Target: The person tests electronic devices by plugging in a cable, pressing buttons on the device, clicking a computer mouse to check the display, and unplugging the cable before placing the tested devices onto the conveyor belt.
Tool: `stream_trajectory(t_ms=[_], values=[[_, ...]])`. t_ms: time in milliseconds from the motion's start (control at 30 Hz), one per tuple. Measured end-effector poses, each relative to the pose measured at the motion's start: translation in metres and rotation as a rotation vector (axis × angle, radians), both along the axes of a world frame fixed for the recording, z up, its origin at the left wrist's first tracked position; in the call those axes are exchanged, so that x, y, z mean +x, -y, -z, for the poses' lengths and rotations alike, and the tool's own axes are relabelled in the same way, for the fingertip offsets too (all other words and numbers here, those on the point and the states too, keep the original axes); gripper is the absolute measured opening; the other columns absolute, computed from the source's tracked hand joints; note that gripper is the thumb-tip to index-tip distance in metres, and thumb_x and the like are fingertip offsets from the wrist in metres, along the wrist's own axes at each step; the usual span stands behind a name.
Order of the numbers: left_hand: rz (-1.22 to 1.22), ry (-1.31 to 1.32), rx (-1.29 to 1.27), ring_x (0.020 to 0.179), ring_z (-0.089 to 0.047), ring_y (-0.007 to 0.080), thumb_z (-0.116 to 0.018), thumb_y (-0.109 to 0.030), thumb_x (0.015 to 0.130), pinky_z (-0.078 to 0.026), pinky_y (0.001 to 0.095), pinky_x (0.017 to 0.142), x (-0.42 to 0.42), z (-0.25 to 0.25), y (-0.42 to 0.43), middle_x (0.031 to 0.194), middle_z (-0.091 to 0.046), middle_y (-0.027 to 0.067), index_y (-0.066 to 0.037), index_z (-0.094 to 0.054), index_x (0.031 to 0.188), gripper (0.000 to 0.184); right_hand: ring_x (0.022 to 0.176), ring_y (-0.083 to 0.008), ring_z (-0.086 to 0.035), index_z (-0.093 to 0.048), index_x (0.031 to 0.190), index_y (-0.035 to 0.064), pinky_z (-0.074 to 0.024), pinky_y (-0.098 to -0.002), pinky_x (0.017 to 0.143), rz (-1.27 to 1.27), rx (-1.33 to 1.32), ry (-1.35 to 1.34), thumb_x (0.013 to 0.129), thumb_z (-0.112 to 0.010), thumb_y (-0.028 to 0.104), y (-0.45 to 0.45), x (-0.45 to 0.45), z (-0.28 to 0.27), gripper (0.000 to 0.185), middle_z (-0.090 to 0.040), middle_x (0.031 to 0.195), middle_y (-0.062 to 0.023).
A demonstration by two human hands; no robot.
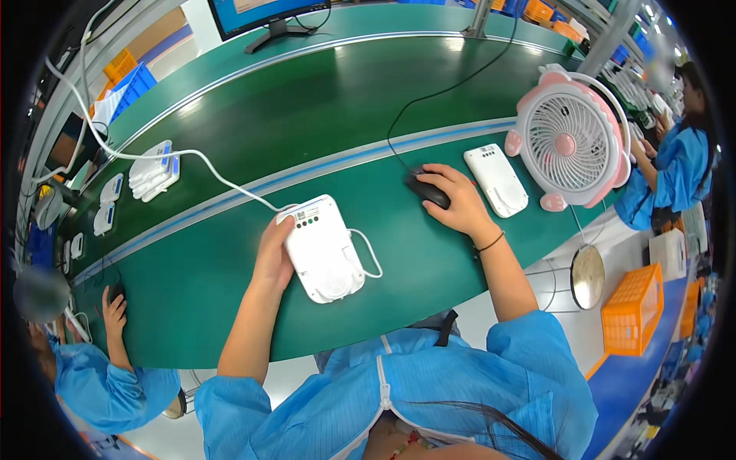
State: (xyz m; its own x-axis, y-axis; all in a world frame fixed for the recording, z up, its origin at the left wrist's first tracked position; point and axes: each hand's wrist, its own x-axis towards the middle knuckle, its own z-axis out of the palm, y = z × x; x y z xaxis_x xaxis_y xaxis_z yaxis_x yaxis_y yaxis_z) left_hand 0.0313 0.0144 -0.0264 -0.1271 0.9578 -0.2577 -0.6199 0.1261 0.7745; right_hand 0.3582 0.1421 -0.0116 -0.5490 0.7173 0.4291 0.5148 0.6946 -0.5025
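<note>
A white device (326, 253) with small dark round marks and a label near its top lies at the middle of the green bench, tilted slightly. My left hand (274, 249) grips its left edge, thumb on top near the upper corner. A white cable runs to the device's top, and a white loop sticks out at its right side. My right hand (456, 201) is closed over a black mouse (428, 188), whose cord leads up across the bench. Just right of that hand lies a second white device (497, 181), touched by neither hand.
A pink and white fan (571, 142) stands at the right. More white devices (155, 170) lie at the left beyond the blue-lined strip. A monitor (264, 15) is at the back. Co-workers in blue sit at left (115, 379) and right (667, 172). An orange crate (632, 310) is lower right.
</note>
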Motion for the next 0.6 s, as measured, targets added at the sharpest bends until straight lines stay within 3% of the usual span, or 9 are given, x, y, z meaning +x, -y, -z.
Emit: stream_trajectory(t_ms=[167, 267, 300, 600], values=[[-0.022, 0.033, -0.063, 0.103, -0.065, 0.0281, -0.053, -0.02, 0.094, -0.053, 0.0396, 0.091, 0.002, 0.004, -0.002, 0.114, -0.064, 0.018, 0.002, -0.053, 0.121, 0.035, 0.111, -0.0367, -0.055, -0.057, 0.124, 0.0082, -0.0439, -0.0422, 0.096, -0.013, -0.015, -0.032, 0.073, -0.071, 0.018, -0.004, 0.004, -0.002, 0.053, -0.057, 0.126, -0.0137], [-0.001, 0.063, -0.05, 0.104, -0.064, 0.0282, -0.051, -0.021, 0.094, -0.052, 0.0397, 0.092, 0.001, 0.011, -0.003, 0.114, -0.064, 0.0184, 0.003, -0.053, 0.121, 0.036, 0.115, -0.0345, -0.054, -0.057, 0.122, 0.0083, -0.0423, -0.0419, 0.098, -0.02, 0.012, -0.012, 0.074, -0.071, 0.02, -0.005, 0.01, 0.002, 0.051, -0.057, 0.127, -0.0128], [-0.046, -0.016, -0.053, 0.102, -0.066, 0.0306, -0.049, -0.029, 0.095, -0.054, 0.0422, 0.09, 0.004, 0.011, -0.004, 0.112, -0.065, 0.0197, 0.002, -0.054, 0.119, 0.04, 0.117, -0.0338, -0.053, -0.058, 0.121, 0.0082, -0.0419, -0.0417, 0.098, -0.006, -0.009, -0.009, 0.075, -0.071, 0.021, -0.005, 0.01, 0.003, 0.049, -0.056, 0.127, -0.0117], [-0.018, 0.041, -0.042, 0.102, -0.065, 0.0289, -0.052, -0.023, 0.094, -0.053, 0.0404, 0.091, 0.009, 0.004, -0.005, 0.112, -0.065, 0.0186, 0.002, -0.054, 0.12, 0.036, 0.112, -0.0372, -0.055, -0.062, 0.114, 0.0058, -0.0453, -0.0416, 0.096, 0.006, -0.019, -0.076, 0.075, -0.072, 0.024, -0.004, 0.01, -0.002, 0.044, -0.053, 0.129, -0.0149]])
